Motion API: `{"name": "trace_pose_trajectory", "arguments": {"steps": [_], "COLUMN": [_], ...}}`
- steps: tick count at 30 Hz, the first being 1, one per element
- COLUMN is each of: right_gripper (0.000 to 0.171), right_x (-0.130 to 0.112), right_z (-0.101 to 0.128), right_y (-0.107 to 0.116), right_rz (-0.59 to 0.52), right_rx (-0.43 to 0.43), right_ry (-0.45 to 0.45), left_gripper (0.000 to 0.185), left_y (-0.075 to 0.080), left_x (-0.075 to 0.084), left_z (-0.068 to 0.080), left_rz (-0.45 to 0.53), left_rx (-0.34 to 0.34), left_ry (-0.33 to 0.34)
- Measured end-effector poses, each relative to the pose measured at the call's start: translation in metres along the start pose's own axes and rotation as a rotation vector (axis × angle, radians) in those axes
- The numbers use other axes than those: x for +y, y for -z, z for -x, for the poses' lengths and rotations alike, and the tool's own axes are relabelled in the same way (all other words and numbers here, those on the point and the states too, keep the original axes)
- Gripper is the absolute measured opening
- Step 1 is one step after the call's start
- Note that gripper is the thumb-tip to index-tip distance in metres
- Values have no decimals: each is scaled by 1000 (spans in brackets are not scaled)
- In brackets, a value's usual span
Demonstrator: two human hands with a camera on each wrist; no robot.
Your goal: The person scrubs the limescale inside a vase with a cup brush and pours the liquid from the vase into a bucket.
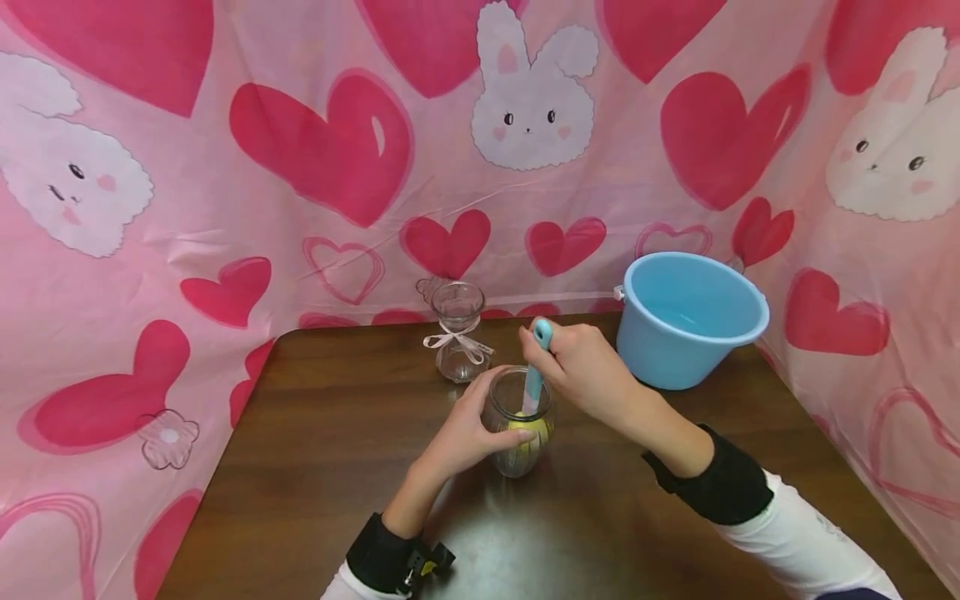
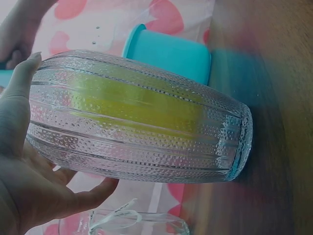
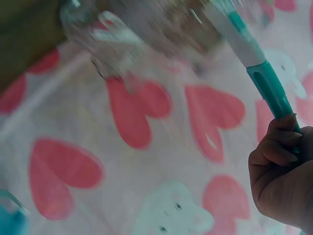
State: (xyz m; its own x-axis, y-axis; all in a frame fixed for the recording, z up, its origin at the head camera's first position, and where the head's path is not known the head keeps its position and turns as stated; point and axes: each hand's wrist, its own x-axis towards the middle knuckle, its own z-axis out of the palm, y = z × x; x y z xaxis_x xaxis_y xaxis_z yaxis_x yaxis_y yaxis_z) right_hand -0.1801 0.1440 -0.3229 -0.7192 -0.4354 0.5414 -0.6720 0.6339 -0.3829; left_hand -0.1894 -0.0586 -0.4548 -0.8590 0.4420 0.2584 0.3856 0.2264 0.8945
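The left hand point(image 1: 468, 433) wraps its fingers and thumb around the side of a textured glass jar point(image 1: 519, 433), gripping it where it stands upright on the brown table point(image 1: 315, 450), near the middle and toward the person. In the left wrist view the thumb and palm point(image 2: 24, 161) press against the dotted, ribbed wall of the jar point(image 2: 142, 117). The right hand point(image 1: 581, 371) is closed around the upper end of a teal-handled brush point(image 1: 534, 375), fingers curled on the handle point(image 3: 274, 95). The brush enters the jar through its open mouth from above; its long axis runs nearly vertical, leaning slightly toward the right hand, and so lies close to the jar's own upright axis. A yellow sponge head point(image 2: 137, 105) shows through the glass, low inside the jar. The two hands sit close together, left at the jar's flank, right just above and to the right of its rim; both are equally near the jar, but only the left touches it. Behind the jar stands a small clear vase with a white ribbon bow point(image 1: 457, 333), apart from it. A light blue bucket point(image 1: 686, 321) stands to the right rear, near the right hand. A pink backdrop point(image 1: 337, 150) with hearts and rabbits encloses the table.
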Motion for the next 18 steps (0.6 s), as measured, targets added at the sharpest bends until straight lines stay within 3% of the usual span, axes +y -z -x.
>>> {"name": "trace_pose_trajectory", "arguments": {"steps": [3, 9, 14, 18], "right_gripper": [35, 37, 35, 22], "right_x": [3, 0, 0, -1], "right_z": [6, 8, 8, 8], "right_y": [-6, -2, -16, -20], "right_rz": [-14, -59, -17, -25], "right_rx": [-24, 88, -49, -132], "right_ry": [-7, 21, -38, -87], "left_gripper": [85, 84, 84, 87], "left_y": [-1, -1, 0, -1], "left_x": [1, 2, 2, 3], "left_z": [2, 4, 3, 4], "left_rz": [-2, 2, -19, -41], "left_rx": [-2, 8, 16, 7], "left_ry": [-3, -13, -8, 16]}}
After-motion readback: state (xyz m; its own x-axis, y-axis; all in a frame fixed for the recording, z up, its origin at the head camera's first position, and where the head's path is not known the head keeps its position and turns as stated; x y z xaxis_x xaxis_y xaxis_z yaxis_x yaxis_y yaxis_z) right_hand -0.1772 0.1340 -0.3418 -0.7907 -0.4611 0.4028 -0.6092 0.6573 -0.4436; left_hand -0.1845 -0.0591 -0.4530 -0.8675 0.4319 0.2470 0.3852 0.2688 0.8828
